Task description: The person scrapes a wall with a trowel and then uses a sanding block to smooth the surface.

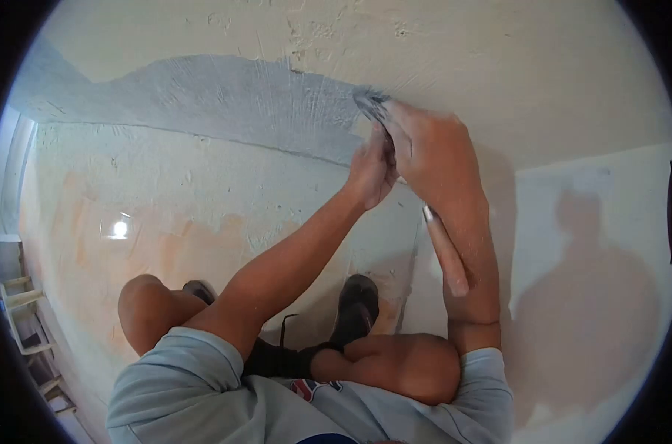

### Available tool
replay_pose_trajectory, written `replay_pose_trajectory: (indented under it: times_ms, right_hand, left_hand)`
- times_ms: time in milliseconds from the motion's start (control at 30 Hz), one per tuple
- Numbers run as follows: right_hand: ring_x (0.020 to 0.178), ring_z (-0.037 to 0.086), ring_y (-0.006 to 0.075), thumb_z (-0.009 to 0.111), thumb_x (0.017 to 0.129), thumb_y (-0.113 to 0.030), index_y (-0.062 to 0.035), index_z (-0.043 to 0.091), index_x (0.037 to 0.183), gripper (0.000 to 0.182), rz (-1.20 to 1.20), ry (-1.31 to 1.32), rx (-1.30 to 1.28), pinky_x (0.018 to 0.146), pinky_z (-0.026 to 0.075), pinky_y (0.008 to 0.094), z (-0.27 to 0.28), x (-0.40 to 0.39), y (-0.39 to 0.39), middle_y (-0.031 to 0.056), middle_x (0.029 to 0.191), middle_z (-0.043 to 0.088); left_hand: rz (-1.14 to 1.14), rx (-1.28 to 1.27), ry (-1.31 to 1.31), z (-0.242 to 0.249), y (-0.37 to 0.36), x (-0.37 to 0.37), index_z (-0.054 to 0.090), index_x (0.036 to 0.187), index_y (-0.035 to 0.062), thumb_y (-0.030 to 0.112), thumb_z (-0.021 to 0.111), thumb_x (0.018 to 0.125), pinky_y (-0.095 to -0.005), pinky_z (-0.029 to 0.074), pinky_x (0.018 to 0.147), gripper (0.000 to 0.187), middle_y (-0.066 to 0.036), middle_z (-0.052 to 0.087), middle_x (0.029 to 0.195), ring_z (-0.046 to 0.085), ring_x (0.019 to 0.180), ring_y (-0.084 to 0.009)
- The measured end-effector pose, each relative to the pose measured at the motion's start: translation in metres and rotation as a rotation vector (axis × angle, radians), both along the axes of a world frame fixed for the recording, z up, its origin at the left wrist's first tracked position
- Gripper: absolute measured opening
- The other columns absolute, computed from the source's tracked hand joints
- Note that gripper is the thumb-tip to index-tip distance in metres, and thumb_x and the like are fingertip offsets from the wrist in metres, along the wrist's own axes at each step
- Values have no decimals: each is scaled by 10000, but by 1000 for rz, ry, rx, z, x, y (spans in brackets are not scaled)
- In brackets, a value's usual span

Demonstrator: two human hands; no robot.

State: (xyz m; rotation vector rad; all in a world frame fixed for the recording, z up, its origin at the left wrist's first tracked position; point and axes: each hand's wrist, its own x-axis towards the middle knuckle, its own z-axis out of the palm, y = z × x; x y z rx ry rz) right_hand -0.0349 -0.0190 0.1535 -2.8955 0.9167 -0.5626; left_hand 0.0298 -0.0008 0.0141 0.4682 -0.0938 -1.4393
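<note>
My right hand (433, 152) is closed around a scraper, its fingers up near the dark, smeared blade (370, 102), which meets the wall surface. A wooden handle (447, 255) with a metal collar sticks out behind that hand along my forearm; it looks like the scraper's handle, though the join is hidden by the hand. Just below the blade, my left hand (370, 174) has its fingers curled and pressed against the scraper beside my right fingers. Around the blade lies a grey scraped patch (239, 100), streaked with marks, bordering cream coating (454, 66).
Below the grey band runs a pale surface (180, 174) with orange-tinged patches and a bright reflection. My bent legs and dark shoes (358, 303) are beneath my arms. At the left edge stands a ladder-like frame (25, 297). A shadow (587, 318) falls on the right wall.
</note>
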Motion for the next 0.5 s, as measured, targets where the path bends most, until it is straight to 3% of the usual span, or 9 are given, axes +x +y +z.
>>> replay_pose_trajectory:
  times_ms: [67, 100, 167, 200, 233, 300, 367, 433, 500]
  right_hand:
    - [767, 639, 441, 596, 871, -63, -46, 683, 1024, 176, 4, -160, 19, 670, 505, 488, 8, -11, 14, 232, 825, 647]
    - [769, 639, 438, 593, 867, -65, -40, 680, 1022, 179, 6, -269, 57, 673, 510, 483, 12, -17, 17, 225, 838, 657]
    - [773, 645, 431, 593, 874, -66, -34, 681, 1034, 185, -13, -186, 23, 675, 516, 470, 5, -10, 7, 221, 835, 661]
    - [777, 650, 424, 592, 881, -67, -28, 681, 1046, 192, -32, -103, -8, 676, 522, 456, 1, -9, 7, 217, 831, 665]
    - [794, 650, 418, 599, 897, -90, -18, 677, 1054, 189, -61, -72, -14, 674, 523, 444, 1, -10, 9, 211, 839, 670]
    - [770, 663, 393, 611, 900, -97, -13, 681, 1048, 184, -67, -156, 31, 680, 527, 424, -8, -20, 6, 211, 834, 671]
    - [745, 677, 369, 623, 903, -105, -8, 686, 1041, 180, -81, -249, 79, 685, 531, 404, -19, -38, 8, 211, 830, 672]
    - [696, 676, 225, 651, 895, -104, 5, 697, 1036, 184, -155, -409, 344, 688, 529, 349, -29, -64, 13, 176, 799, 685]
    - [639, 614, 254, 677, 852, -102, 14, 690, 943, 148, -199, -582, 499, 644, 498, 335, -53, -81, 12, 159, 767, 677]
  left_hand:
    - [-101, -80, -146, -13, -5, -7, 598, 1188, 30, 566, 341, 1068, -288, 523, 712, 606, -62, 668, 1057, 637, 892, -149]
    - [-90, -125, -140, 10, 2, -13, 605, 1180, 30, 562, 343, 1068, -286, 523, 734, 602, -58, 658, 1078, 625, 899, -149]
    - [-57, 11, -30, 23, 3, -14, 607, 1120, 38, 545, 359, 1071, -288, 522, 724, 566, -51, 658, 1050, 618, 879, -137]
    - [56, -153, -389, -6, 2, -8, 606, 1106, 46, 540, 371, 1070, -291, 521, 732, 549, -47, 652, 1031, 613, 884, -132]
    - [47, -159, -396, -8, 1, -4, 606, 1106, 46, 540, 371, 1070, -291, 521, 732, 549, -47, 652, 1031, 613, 884, -132]
    - [-72, -29, -106, -13, -2, -6, 608, 1131, 43, 542, 372, 1069, -301, 522, 762, 555, -48, 649, 1016, 612, 894, -136]
    - [-107, -63, -161, -22, 1, -14, 589, 1185, 53, 535, 366, 1073, -312, 523, 792, 543, -42, 643, 1018, 608, 892, -137]
    - [-93, 13, -237, -30, 14, -26, 563, 1233, 81, 524, 351, 1080, -332, 526, 824, 514, -40, 648, 1065, 621, 932, -146]
    - [-81, -32, -208, -35, 21, -33, 545, 1264, 107, 457, 407, 1085, -354, 530, 849, 417, -40, 651, 1124, 632, 997, -159]
